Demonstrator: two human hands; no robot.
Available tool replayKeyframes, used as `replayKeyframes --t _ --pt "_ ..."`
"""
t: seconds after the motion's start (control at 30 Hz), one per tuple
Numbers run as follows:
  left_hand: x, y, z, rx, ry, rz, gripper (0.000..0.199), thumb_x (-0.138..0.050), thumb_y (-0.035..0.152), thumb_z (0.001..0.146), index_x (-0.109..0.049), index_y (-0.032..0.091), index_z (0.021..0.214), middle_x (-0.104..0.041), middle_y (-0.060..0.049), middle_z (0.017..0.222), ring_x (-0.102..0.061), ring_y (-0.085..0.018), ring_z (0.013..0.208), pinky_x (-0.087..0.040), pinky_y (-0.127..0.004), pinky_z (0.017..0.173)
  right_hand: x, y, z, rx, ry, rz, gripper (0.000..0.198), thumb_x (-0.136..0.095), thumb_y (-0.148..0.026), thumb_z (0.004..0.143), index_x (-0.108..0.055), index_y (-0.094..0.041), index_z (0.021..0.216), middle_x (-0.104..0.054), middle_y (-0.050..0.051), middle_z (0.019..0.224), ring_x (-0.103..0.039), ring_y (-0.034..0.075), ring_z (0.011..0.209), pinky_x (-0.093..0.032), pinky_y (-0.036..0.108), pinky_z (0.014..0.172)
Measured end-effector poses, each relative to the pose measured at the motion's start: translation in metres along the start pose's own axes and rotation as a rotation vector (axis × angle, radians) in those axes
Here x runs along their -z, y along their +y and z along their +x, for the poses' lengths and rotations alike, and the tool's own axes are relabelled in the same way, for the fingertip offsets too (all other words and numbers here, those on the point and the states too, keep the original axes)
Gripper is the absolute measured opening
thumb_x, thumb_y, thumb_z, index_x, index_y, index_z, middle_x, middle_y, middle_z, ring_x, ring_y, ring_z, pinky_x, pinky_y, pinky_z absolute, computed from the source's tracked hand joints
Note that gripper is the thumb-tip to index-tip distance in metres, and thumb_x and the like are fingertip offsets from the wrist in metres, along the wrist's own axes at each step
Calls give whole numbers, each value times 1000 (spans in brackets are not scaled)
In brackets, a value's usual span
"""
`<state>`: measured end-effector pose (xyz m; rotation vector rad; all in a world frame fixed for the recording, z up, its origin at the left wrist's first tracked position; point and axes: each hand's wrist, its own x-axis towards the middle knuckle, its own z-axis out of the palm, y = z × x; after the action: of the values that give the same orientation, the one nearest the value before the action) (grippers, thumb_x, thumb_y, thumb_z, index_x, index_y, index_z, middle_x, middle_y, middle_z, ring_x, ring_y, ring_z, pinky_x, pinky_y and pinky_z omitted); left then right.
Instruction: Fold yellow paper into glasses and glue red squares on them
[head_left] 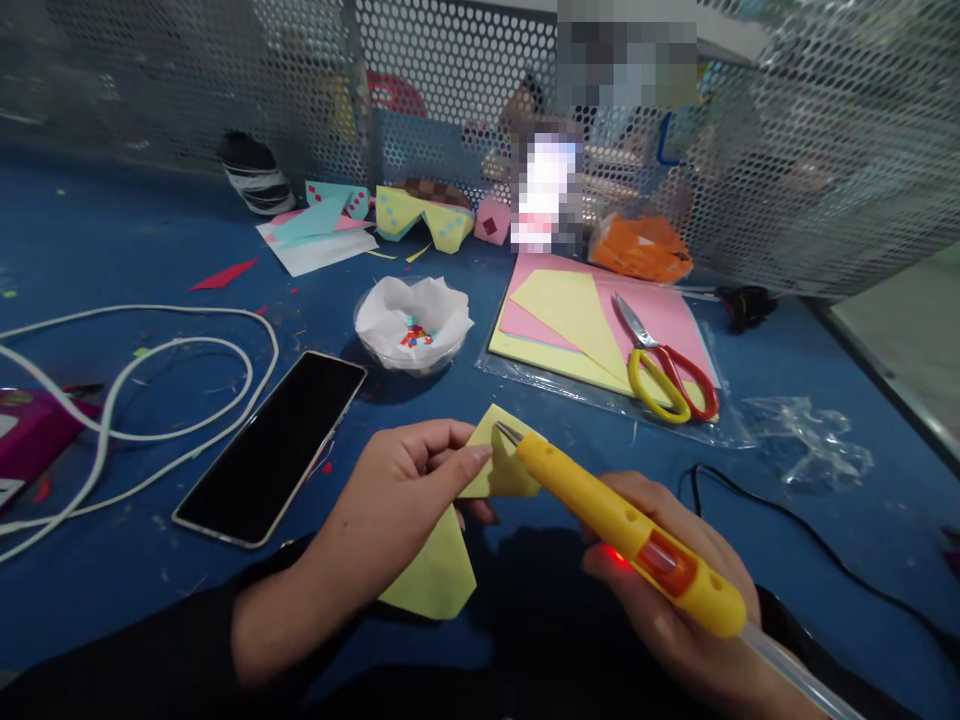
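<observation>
Left hand point(409, 490) pinches paper point(510, 475) thumb-to-fingers, likely steadying it; right hand point(686, 550) curls fingers round the glue gun point(581, 482), tip beside the pinch.

At your eight o'clock, a plain black fabric sleeve point(165, 635) covers your left forearm, stopping short of the wrist; your left hand point(397, 500) is bare and ungloved. At four o'clock, a black fabric sleeve point(784, 625) partly shows beside your bare right hand point(667, 620).
</observation>
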<state>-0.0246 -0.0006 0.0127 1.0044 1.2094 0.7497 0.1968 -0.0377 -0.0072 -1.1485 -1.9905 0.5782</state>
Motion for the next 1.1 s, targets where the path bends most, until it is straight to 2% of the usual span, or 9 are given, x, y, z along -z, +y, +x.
replayKeyframes --t 0.3,0.6,0.87,1.1 --pt "-2 3 -1 -15 26 29 18 -64 34 87 -75 20 87 -71 2 59 -64 -10 51 -41 -17 46 1 -2 2 5 6 -65 12 -61 -34 91 -58 -26 100 -65 -3 76 -62 12 57 -49 23 51" --pt "-2 3 -2 -7 13 35 16 -64 32 88 -74 20 86 -69 4 57 -62 -9 49 -40 -16 47 1 -1 0 18 4 -43 14 -60 -37 92 -57 -25 101 -65 -3 77 -62 10 61 -50 20 56" --pt "-2 4 -2 -3 24 55 18 -63 33 87 -73 20 80 -68 3 55 -59 -9 45 -36 -17 42 -1 1 -1 6 12 -37 14 -61 -38 92 -59 -26 100 -66 -2 76 -63 13 60 -50 24 54" --pt "-3 4 -1 17 29 74 17 -63 34 86 -75 21 85 -69 2 57 -59 -10 45 -35 -18 42 0 0 -1 -10 11 -35 13 -63 -34 89 -60 -28 100 -67 -3 75 -64 14 58 -49 24 51"
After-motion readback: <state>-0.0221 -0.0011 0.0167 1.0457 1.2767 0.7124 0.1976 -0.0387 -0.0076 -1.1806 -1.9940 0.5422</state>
